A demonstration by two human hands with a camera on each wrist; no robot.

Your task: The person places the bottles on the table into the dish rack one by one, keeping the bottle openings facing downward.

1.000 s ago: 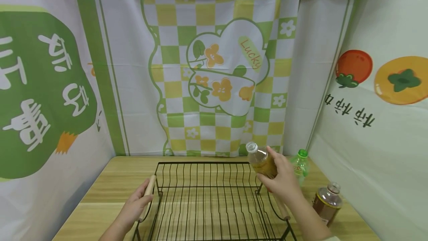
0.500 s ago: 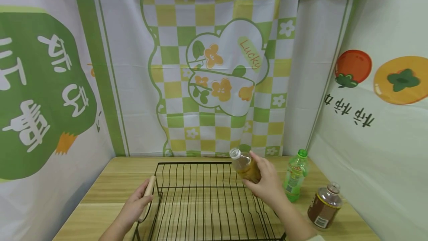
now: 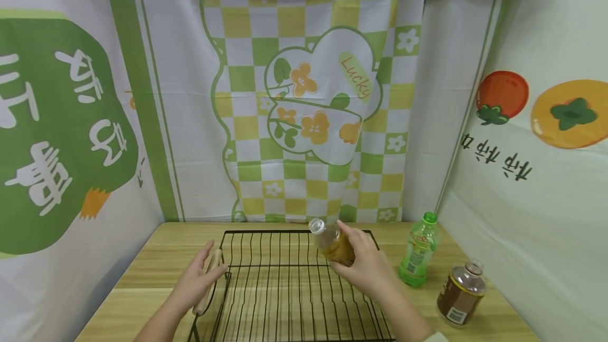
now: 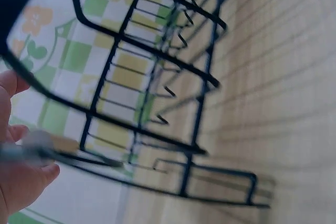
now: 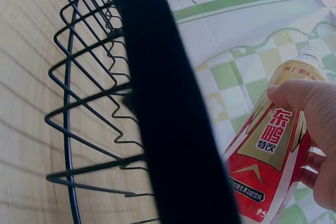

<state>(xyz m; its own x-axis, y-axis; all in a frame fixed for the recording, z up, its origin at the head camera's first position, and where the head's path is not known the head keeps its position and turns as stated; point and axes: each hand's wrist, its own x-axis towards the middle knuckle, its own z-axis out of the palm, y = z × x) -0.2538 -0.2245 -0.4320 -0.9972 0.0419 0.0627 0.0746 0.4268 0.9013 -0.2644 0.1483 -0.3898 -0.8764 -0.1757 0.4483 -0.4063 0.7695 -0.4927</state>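
A black wire rack (image 3: 292, 300) with wooden handles stands on the table. My right hand (image 3: 363, 265) grips a plastic drink bottle (image 3: 334, 244) over the rack's right half, its clear neck tilted to the left. In the right wrist view the bottle's label (image 5: 270, 145) is red and gold, with thumb and fingers around its upper part. My left hand (image 3: 195, 281) is at the rack's left wooden handle (image 3: 207, 289), its thumb and fingers spread apart on either side. The left wrist view shows the left hand (image 4: 21, 182) partly cut off, behind the handle's end.
Right of the rack stand a green bottle (image 3: 418, 252) and a squat bottle with a brown label (image 3: 458, 294), both upright on the wooden table (image 3: 138, 273). Printed cloth walls (image 3: 313, 110) enclose the back and both sides.
My right hand has carried the bottle leftward and lower over the rack, uncovering the green bottle. The left hand's fingers have loosened and spread from around the handle.
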